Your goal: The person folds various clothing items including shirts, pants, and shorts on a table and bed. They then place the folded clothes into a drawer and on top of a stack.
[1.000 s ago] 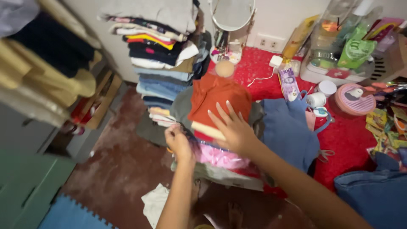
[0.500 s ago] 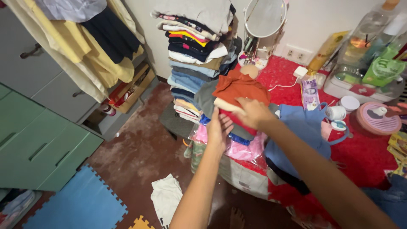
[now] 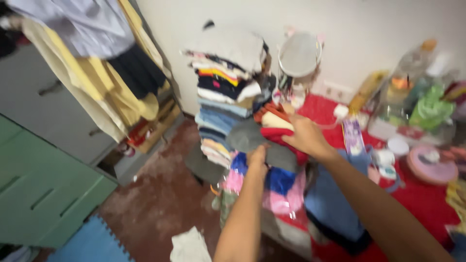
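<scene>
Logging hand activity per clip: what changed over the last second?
The right hand went from flat on the orange-red garments to gripping them; the left hand moved under the grey garment. The tall folded stack and mirror stayed put.

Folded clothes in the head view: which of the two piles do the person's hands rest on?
The lower pile in front, topped by cream, red and grey pieces; the right hand and left hand rest on it. The tall stack behind stands untouched.
</scene>
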